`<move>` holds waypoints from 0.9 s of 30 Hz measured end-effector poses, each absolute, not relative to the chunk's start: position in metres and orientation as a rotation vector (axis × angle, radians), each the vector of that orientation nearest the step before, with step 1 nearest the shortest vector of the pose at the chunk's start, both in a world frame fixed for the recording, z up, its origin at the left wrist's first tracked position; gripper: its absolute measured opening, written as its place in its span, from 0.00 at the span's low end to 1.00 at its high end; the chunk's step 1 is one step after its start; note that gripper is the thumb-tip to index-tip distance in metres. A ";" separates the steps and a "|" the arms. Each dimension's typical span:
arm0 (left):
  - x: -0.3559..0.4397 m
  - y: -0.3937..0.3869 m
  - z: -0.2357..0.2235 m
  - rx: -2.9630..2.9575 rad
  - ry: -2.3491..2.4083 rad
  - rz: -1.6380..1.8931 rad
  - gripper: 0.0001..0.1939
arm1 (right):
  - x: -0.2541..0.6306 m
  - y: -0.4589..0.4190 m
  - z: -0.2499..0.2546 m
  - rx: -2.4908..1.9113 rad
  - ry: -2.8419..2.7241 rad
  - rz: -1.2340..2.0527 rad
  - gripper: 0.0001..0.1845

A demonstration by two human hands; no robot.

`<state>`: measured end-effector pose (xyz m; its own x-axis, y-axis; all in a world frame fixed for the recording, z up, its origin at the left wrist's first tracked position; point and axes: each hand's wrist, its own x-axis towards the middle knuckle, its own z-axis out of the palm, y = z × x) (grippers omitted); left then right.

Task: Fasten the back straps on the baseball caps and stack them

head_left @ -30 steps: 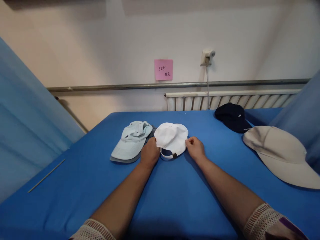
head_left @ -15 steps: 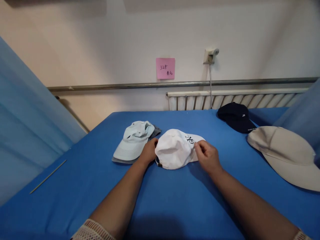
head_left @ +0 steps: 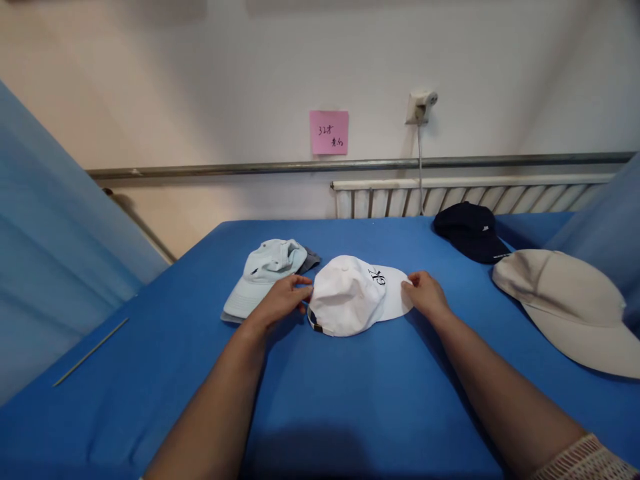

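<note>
White cap [head_left: 345, 300]: mid-cloth, crown up, brim to the right, strap to the left; dark letters above the brim.
Left hand [head_left: 285, 297]: fingers parted beside the back of the white cap; whether the tips touch it, cannot tell.
Right hand [head_left: 424, 293]: thumb and fingers pinched on the brim's tip.
Change: a second ago the strap faced the wearer – now it faces left, and the left fingers have loosened. The right grip has moved outward along the brim.
Bearing: the turn looks finished, by judgement; the right hand alone appears to keep the brim in place.
Left pair: pale blue cap [head_left: 275, 260] lying over a grey cap [head_left: 311, 259], just beyond the left hand.
Right pair: navy cap [head_left: 465, 230] behind, beige cap [head_left: 565, 293] in front – both well apart from the white one.
Cloth [head_left: 320, 407]: blue, under all five caps.
Stick [head_left: 90, 352]: thin, lying at far left.
Note [head_left: 329, 132]: pink, handwritten, on the wall.
</note>
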<state>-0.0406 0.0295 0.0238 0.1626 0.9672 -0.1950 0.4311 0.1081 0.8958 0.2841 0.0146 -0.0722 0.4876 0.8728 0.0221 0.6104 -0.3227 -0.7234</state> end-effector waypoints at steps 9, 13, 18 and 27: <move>-0.034 0.044 -0.007 0.924 1.150 1.230 0.18 | 0.295 0.010 -0.065 -1.536 -0.688 1.253 0.04; -0.032 0.045 -0.009 0.909 1.209 1.285 0.18 | 0.298 0.009 -0.057 -1.355 -0.542 1.434 0.04; -0.022 0.039 -0.012 1.040 1.370 1.366 0.15 | 0.295 0.014 -0.057 -1.257 -0.376 1.436 0.07; 0.007 0.031 -0.042 1.176 1.276 1.057 0.16 | 0.266 0.005 -0.066 -1.342 -0.387 1.419 0.08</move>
